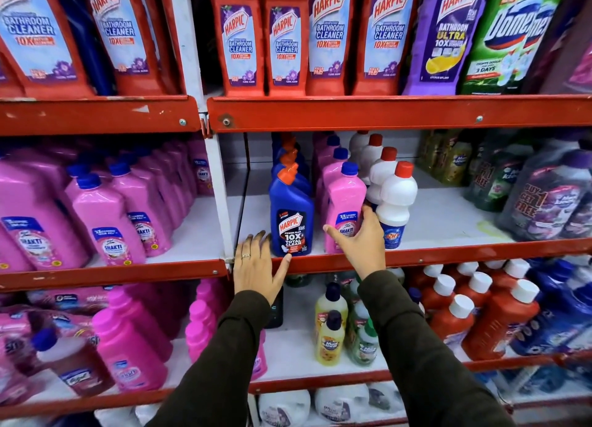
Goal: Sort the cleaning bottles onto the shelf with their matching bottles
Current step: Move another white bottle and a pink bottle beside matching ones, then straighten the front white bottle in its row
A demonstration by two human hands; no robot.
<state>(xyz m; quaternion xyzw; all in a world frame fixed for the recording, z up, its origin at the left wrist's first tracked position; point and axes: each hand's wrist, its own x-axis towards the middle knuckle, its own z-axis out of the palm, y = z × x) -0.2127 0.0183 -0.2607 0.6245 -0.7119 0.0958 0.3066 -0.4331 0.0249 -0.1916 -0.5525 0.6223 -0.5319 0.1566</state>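
Observation:
On the middle shelf three rows of bottles stand side by side: blue Harpic bottles with orange caps, pink Shakti bottles with blue caps, and white bottles with red caps. My left hand lies open on the shelf's red front edge, just left of the front blue bottle, thumb below it. My right hand is spread open in front of the front pink bottle, fingertips at the gap between it and the white bottle. It holds nothing.
More pink Shakti bottles fill the left bay. Red Harpic bathroom cleaners line the top shelf. Multipacks stand at the right of the middle shelf, with bare white shelf beside them. Yellow, red and pink bottles fill the shelf below.

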